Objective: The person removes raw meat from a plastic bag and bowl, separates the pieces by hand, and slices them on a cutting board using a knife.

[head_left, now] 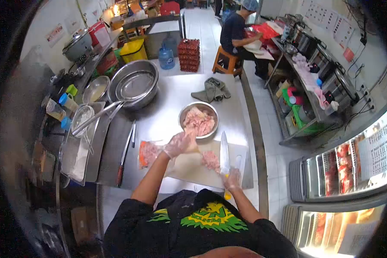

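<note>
My left hand (176, 145), in a clear glove, is closed on a pale piece of raw meat (191, 140) at the near side of a steel bowl (216, 112). More raw meat (200, 121) is heaped in that bowl. My right hand (232, 179), also gloved, grips the yellow handle of a kitchen knife (224, 151), its broad blade pointing away from me over the cutting board (182, 168). Chopped pink meat (210, 161) lies on the board left of the blade. Beside my left wrist is an orange-edged pack of meat (148, 155).
Another long knife (125, 155) lies left on the steel table, near large steel bowls (152, 88) and a strainer over a tray (92, 170). A dark cloth (210, 90) lies at the far side. A seated person (235, 36) works beyond; display fridges (303, 178) stand right.
</note>
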### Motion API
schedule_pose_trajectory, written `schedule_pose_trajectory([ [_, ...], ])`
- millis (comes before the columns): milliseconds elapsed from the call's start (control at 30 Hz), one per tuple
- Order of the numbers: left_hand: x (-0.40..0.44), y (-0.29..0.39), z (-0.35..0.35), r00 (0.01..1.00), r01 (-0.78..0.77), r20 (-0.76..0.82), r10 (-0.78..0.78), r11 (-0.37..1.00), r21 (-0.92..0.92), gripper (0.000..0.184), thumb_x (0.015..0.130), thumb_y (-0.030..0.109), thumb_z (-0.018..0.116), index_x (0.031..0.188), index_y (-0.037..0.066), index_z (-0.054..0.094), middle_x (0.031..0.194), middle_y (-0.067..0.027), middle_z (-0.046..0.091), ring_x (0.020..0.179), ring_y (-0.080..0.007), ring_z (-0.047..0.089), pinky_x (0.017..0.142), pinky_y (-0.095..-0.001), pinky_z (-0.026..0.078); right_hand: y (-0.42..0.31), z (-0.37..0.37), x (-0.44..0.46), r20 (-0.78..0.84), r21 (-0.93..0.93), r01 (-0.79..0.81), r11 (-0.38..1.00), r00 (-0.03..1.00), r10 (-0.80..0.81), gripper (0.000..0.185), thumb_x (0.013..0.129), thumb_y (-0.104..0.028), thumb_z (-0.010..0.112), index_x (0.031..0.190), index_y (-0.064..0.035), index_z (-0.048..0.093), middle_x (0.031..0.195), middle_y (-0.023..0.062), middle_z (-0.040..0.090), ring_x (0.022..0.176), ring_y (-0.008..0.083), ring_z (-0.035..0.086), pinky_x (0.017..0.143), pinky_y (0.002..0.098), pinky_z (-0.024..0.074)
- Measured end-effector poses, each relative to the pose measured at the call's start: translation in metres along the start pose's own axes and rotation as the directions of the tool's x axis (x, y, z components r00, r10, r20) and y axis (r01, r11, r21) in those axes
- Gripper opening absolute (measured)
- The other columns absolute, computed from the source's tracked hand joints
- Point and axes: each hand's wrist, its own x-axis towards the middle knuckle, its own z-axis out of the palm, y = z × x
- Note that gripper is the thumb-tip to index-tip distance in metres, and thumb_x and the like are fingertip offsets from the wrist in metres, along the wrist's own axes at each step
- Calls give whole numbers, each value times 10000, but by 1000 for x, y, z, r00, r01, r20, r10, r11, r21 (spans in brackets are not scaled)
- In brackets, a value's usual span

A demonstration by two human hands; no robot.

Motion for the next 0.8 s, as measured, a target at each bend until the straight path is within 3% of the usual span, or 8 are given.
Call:
schedule_pose_trajectory([
  [167, -10, 53, -5, 957, 277, 47, -285, 951, 136, 323, 811, 258, 505, 1047, 38, 502, 899, -164, 554, 826, -285, 544, 736, -358, 424, -55, -55, -14, -79, 131, 80, 988, 994, -70, 555, 670, -330, 616, 1051, 40, 454, 1005, 234, 454, 985, 343, 418, 852, 413, 339],
  [233, -11, 69, -3, 951, 231, 205, -232, 972, 32, 326, 809, 283, 500, 998, 19, 529, 904, -192, 565, 816, -306, 552, 747, -373, 419, -108, -73, -11, -233, 477, 158, 864, 971, -49, 465, 712, -285, 595, 1038, 24, 474, 988, 203, 486, 955, 319, 446, 846, 402, 348],
  [333, -17, 56, 18, 976, 107, 196, -97, 993, -42, 351, 811, 306, 491, 993, 9, 537, 920, -190, 575, 812, -276, 555, 736, -352, 421, -152, -86, -3, 30, 344, 422, 839, 888, -459, 348, 750, -244, 570, 992, 0, 514, 926, 158, 526, 871, 298, 494, 808, 389, 378],
  [400, -20, 90, 11, 963, 230, 227, -145, 883, -409, 338, 806, 305, 503, 986, 26, 563, 849, -137, 596, 755, -161, 543, 700, -294, 431, -181, -94, -8, -29, 867, 257, 426, 880, -473, 242, 774, -225, 543, 889, -12, 560, 840, 110, 560, 771, 285, 519, 753, 374, 397],
  [533, -35, 70, 5, 965, 257, 40, -259, 907, -333, 279, 804, 270, 515, 913, 27, 596, 782, -92, 600, 696, -114, 525, 651, -275, 437, -173, -61, 2, -24, 830, 280, 483, 882, -470, 190, 769, -210, 557, 785, -23, 578, 760, 105, 559, 720, 260, 513, 719, 365, 393],
  [600, -44, 71, 1, 908, 364, -105, -405, 889, -278, 251, 808, 248, 520, 844, 14, 603, 716, -70, 594, 628, -124, 516, 599, -279, 433, -135, -9, 16, -94, 463, 422, 779, 898, -430, 152, 760, -183, 575, 723, -35, 570, 676, 123, 534, 678, 244, 497, 698, 359, 383],
  [700, -55, 75, -12, 867, 388, -224, -446, 884, -260, 244, 811, 260, 534, 810, 24, 598, 653, -29, 568, 584, -122, 499, 563, -269, 419, -130, 8, 14, -311, 368, 634, 680, 773, -552, 134, 742, -164, 596, 700, -43, 556, 644, 136, 509, 676, 245, 495, 689, 352, 380],
  [800, -63, 63, -9, 769, 382, -162, -618, 648, -659, 201, 809, 238, 550, 830, 39, 575, 705, -24, 554, 645, -116, 504, 595, -256, 427, -143, -6, 5, -230, 404, 480, 778, 877, -422, 133, 731, -157, 608, 694, -40, 556, 642, 105, 512, 686, 232, 500, 676, 345, 384],
])
